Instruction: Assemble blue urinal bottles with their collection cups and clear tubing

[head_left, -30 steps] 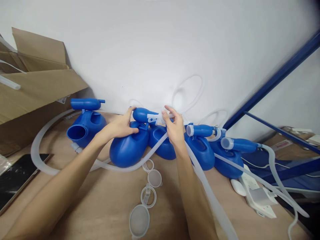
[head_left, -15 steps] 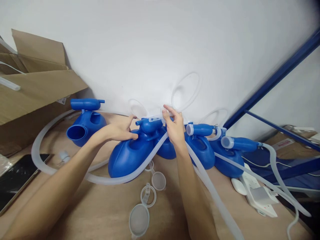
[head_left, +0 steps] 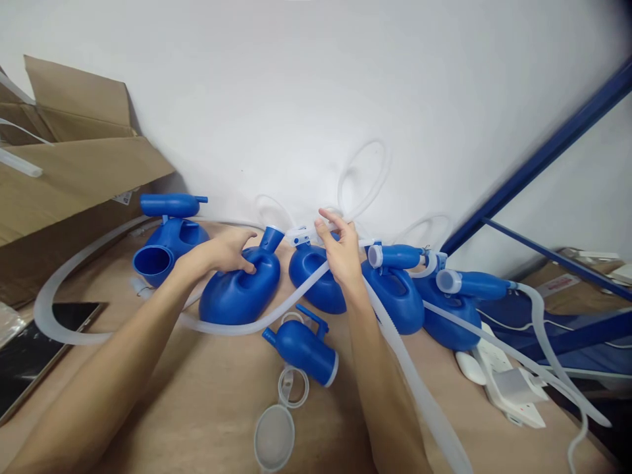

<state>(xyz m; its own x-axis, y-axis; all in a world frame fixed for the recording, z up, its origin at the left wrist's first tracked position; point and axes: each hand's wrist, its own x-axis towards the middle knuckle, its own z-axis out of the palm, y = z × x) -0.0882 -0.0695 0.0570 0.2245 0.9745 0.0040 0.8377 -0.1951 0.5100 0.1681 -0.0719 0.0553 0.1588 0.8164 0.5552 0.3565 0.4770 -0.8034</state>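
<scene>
My left hand (head_left: 230,252) is on a blue plastic urinal bottle (head_left: 237,296), its thumb in the handle opening and its other fingers partly hidden behind. The bottle's neck (head_left: 271,239) is uncovered and tilts up to the right. My right hand (head_left: 342,255) has curled lower fingers around a translucent hose (head_left: 291,306), with thumb and forefinger apart. Close to that hand, a white clip (head_left: 301,236) sits at the top of a second blue bottle (head_left: 316,273). A loose blue funnel-shaped piece (head_left: 303,349) lies on the table between my forearms.
A clear cap with a ring (head_left: 274,436) lies near me. Other blue bottles stand at left (head_left: 185,237) and right (head_left: 395,296). A cardboard box (head_left: 83,184), a phone (head_left: 34,355), a power strip (head_left: 513,388) and a blue metal frame (head_left: 538,158) surround the table (head_left: 197,408).
The blue funnel-shaped piece has gone from the top of the bottle at my left hand to the table in front. That bottle has shifted slightly left. My right hand has barely moved.
</scene>
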